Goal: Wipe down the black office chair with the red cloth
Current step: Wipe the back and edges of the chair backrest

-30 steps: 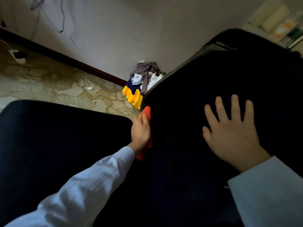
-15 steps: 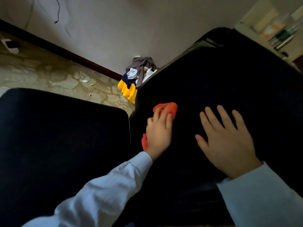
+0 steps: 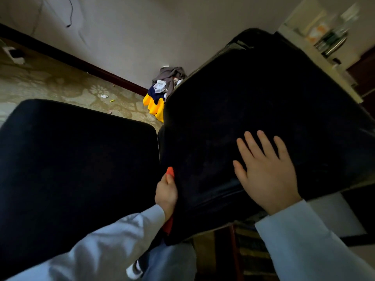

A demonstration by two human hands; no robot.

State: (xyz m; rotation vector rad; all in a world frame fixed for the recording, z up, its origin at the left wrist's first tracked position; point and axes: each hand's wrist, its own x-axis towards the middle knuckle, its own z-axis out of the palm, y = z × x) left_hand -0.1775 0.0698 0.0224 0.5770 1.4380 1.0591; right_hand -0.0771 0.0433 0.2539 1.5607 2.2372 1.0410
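Clerk: Hazards, entry one?
Checker: The cloth (image 3: 170, 172). Only a red tip shows past the fingertips of the left hand (image 3: 166, 191), and a fold below its wrist; the rest is hidden under the palm. Likely risk: it bunches or slips out in the narrow gap, and bare skin does the wiping.
Clerk: Entry two?
Checker: The chair (image 3: 263, 102). The panel under both hands looks tilted. A hard stroke on its edge could swing or roll it if the brace gives.
Clerk: Brace, meaning?
Checker: The right hand (image 3: 265, 173). Flat on the panel, fingers straight and spread, grasping nothing, well to the right of the left hand.
Clerk: Left hand, pose?
Checker: Edge-on at the panel's left border, wrapped round the cloth and pressing it there. Its sleeve (image 3: 113, 240) runs down toward the camera. Just left of it is a second dark panel (image 3: 77, 159); touching or not, cannot tell.
Clerk: Anything unlisted?
Checker: The broad face above the right hand. Wiped or not, cannot tell in this light.
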